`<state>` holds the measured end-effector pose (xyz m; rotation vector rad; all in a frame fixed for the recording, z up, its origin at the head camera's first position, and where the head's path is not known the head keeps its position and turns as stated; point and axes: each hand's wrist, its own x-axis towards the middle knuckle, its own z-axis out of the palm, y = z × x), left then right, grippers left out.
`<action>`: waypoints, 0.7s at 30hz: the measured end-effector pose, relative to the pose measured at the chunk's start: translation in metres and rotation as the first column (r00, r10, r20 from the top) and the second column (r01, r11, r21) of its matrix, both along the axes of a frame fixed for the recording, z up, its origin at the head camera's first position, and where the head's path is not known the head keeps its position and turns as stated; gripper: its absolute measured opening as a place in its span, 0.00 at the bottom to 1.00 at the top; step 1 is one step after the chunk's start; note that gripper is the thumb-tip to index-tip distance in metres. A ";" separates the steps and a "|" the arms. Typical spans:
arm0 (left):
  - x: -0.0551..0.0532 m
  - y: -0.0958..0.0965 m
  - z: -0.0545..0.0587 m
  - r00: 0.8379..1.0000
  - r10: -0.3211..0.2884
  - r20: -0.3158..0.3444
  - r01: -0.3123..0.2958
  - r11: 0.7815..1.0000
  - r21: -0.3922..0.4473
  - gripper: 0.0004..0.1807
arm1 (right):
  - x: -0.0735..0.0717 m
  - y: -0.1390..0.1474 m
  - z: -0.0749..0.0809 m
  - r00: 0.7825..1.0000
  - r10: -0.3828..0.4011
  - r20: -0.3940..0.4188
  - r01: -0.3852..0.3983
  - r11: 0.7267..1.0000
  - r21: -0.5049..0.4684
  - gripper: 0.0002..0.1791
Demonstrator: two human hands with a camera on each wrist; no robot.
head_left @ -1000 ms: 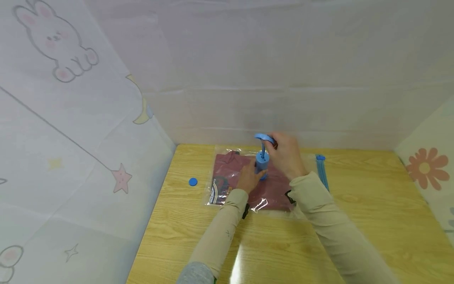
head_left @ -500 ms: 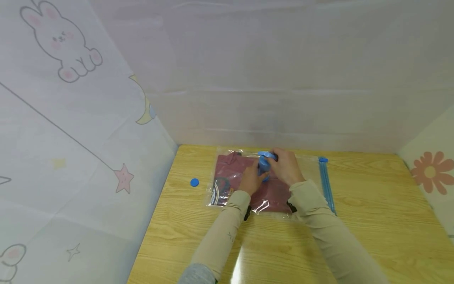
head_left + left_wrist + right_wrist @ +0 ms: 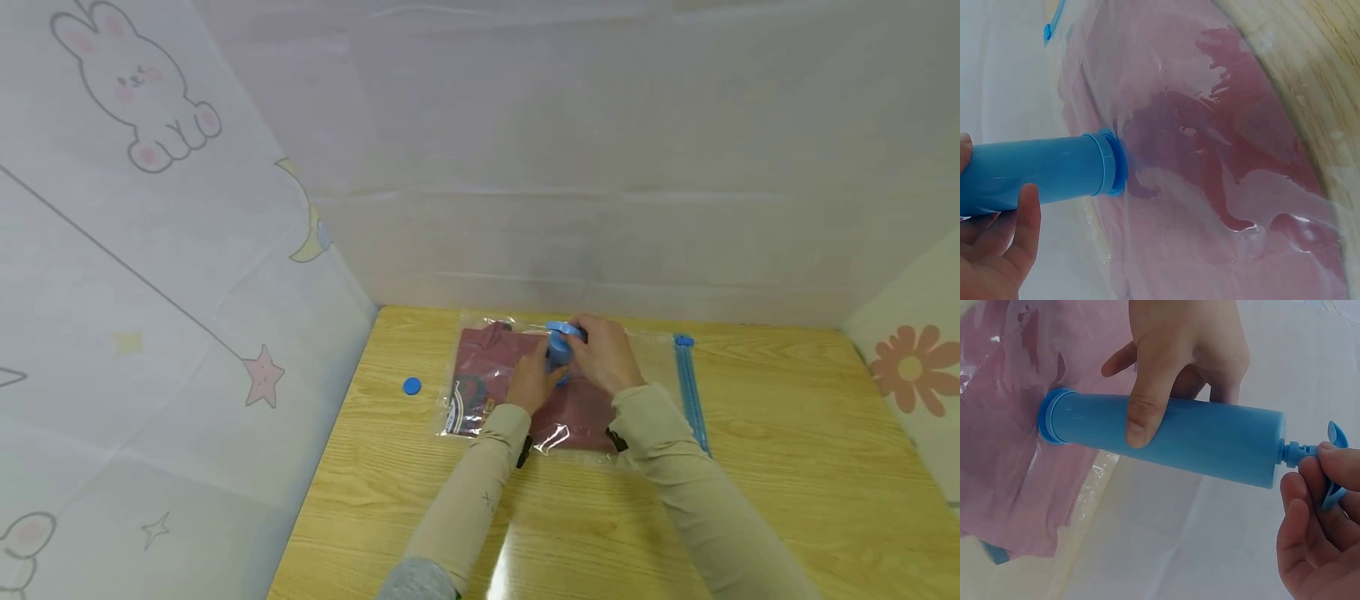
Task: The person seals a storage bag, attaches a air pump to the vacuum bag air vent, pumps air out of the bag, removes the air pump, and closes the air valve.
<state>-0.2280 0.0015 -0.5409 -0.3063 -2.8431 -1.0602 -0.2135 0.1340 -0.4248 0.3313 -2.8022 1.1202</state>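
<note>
A blue hand pump (image 3: 1210, 444) stands on a clear plastic vacuum bag (image 3: 658, 358) that has a folded maroon garment (image 3: 483, 354) inside. My left hand (image 3: 529, 382) grips the pump's barrel, thumb on one side and fingers on the other in the right wrist view. With my right hand (image 3: 606, 352) I hold the curved pump handle (image 3: 1334, 494) between thumb and fingers. The handle sits close over the barrel top, a short bit of rod showing. In the left wrist view the pump's base ring (image 3: 1110, 162) meets the bag surface.
On the wooden table (image 3: 390, 467), a round blue cap (image 3: 412, 386) lies left of the bag. A blue zip strip (image 3: 692, 396) with a slider (image 3: 683, 340) runs along the bag's right edge. White printed sheeting (image 3: 480, 167) rises behind and on both sides.
The pump handle has gone down from well above the barrel to close over its top, my right hand lowering with it. My left hand keeps its grip on the barrel.
</note>
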 end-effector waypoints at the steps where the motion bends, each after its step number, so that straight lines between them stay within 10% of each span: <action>1: 0.000 0.000 0.000 1.000 0.001 -0.005 -0.001 1.000 -0.001 0.29 | 0.000 0.000 0.001 1.000 -0.002 -0.008 0.002 1.000 0.002 0.10; 14: -0.001 0.000 -0.001 1.000 0.009 0.012 -0.009 0.998 0.063 0.28 | 0.007 -0.002 0.030 0.989 -0.001 -0.147 -0.005 0.999 -0.043 0.08; 21: -0.003 -0.003 0.000 1.000 0.002 -0.001 -0.002 0.999 0.047 0.30 | 0.016 -0.006 0.071 0.934 -0.022 -0.356 -0.030 0.990 -0.138 0.07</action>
